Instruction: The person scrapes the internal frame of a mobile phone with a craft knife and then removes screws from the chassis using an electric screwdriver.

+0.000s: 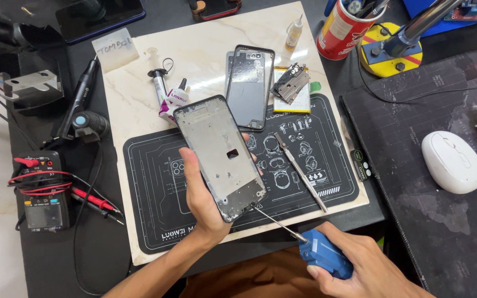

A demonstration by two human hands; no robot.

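Lowest in frame, a screwdriver [318, 251] is clamped in the right hand [360, 270], its tip at the thin, light, probably flex-prone phone frame [220, 155], which is pinched by its edges in the left hand [202, 196].

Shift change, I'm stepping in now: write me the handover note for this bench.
Left hand holds the bare phone frame tilted over the black work mat.
Right hand grips the blue screwdriver, tip at the frame's lower corner.
Back cover and a metal inner part lie apart on the marble slab; tweezers on the mat.
Done: phone opened. Left: cannot tell.
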